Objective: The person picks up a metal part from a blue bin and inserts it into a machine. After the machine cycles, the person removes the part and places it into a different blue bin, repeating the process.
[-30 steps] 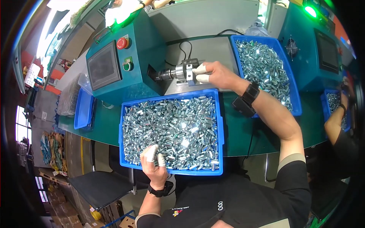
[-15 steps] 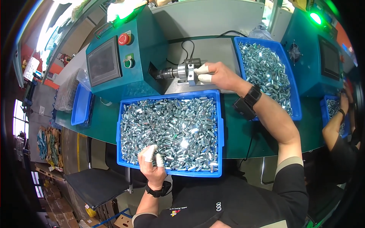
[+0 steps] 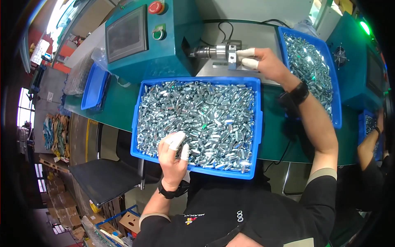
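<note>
My left hand (image 3: 173, 154) is over the near left part of a blue tray (image 3: 258, 123), whose heap of small shiny metal hex pieces (image 3: 197, 119) looks like long coupling nuts. White covers wrap its fingertips; the fingers are bent and apart, and no piece shows between index and thumb. At the machine, my right hand (image 3: 267, 64) has its white-covered fingertips against the right side of a metal clamp block (image 3: 232, 57). Whatever sits between those fingertips is hidden. From the left, a steel chuck on a spindle (image 3: 207, 52) meets the block.
Left of the spindle stands a teal machine (image 3: 173, 53) with a dark screen (image 3: 126, 35) and a red stop button (image 3: 156, 7). A second full blue tray (image 3: 336, 107) lies to the right. Another person's arm (image 3: 368, 144) shows at far right; a black chair (image 3: 98, 177) stands lower left.
The view has shifted, so tray and machine sit higher and further right. My left hand's index finger and thumb look more spread. My right hand stays at the clamp block.
</note>
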### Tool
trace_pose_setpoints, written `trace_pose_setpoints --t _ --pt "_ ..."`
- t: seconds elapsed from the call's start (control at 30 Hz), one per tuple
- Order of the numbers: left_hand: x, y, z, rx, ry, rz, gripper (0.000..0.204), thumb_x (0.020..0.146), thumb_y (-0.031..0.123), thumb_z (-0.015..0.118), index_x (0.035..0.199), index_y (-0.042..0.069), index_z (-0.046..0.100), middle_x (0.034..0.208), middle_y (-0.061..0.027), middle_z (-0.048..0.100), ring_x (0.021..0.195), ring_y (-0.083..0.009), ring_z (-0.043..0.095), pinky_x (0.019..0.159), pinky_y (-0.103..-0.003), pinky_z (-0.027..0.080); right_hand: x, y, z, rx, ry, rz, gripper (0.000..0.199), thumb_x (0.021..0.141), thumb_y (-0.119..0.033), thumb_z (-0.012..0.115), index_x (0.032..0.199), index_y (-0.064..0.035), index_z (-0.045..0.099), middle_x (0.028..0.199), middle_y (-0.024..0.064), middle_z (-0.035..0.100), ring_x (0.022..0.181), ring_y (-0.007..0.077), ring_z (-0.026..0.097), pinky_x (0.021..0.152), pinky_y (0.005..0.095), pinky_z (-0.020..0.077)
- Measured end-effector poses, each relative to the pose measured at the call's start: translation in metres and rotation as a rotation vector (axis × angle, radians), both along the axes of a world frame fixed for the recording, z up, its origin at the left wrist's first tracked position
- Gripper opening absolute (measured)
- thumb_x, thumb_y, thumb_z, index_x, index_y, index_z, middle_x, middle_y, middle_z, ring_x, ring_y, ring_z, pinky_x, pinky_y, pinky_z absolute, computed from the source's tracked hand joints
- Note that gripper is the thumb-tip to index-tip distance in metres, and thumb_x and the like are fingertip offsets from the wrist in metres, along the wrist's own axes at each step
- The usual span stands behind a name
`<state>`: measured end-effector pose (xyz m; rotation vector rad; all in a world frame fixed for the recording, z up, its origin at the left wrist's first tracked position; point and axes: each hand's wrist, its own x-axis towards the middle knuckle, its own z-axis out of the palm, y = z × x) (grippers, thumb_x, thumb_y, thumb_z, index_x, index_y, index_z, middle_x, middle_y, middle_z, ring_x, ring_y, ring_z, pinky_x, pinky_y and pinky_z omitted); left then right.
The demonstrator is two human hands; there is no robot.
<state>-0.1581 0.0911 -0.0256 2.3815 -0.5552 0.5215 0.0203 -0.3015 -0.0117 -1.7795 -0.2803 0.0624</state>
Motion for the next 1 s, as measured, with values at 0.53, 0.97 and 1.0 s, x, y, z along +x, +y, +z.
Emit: trace_pose_setpoints --t 0.53,0.97,1.0 --pt "0.087 -0.032 0.039 0.458 0.034 -0.558 0.02 0.086 0.008 0.077 0.106 0.007 0.074 0.094 -0.0078 0.066 0.09 -0.0309 0.065 0.079 -0.043 0.056 -0.012 0.012 0.019 -0.379 -0.122 -0.448 0.058 0.094 -0.04 0.079 0.134 0.0006 0.068 0.098 0.0161 0.077 0.084 0.0256 0.076 0.073 0.0402 0.0587" --pt "0.083 -0.033 0.042 0.47 -0.009 -0.566 0.019 0.087 0.006 0.078 0.106 0.009 0.075 0.092 -0.0082 0.068 0.087 -0.0318 0.066 0.077 -0.042 0.055 -0.004 0.049 0.038 -0.907 -0.447 -0.591 0.018 0.079 -0.017 0.073 0.091 -0.004 0.072 0.084 0.0198 0.076 0.083 0.0394 0.076 0.072 0.0504 0.06" --pt "0.084 -0.035 0.043 0.483 -0.018 -0.583 0.019 0.087 0.006 0.078 0.106 0.009 0.075 0.092 -0.0082 0.068 0.087 -0.0318 0.066 0.077 -0.042 0.055 -0.004 0.049 0.036 -0.933 -0.475 -0.599 0.017 0.079 -0.016 0.073 0.091 -0.0043 0.072 0.084 0.0195 0.076 0.082 0.039 0.076 0.072 0.05 0.06"
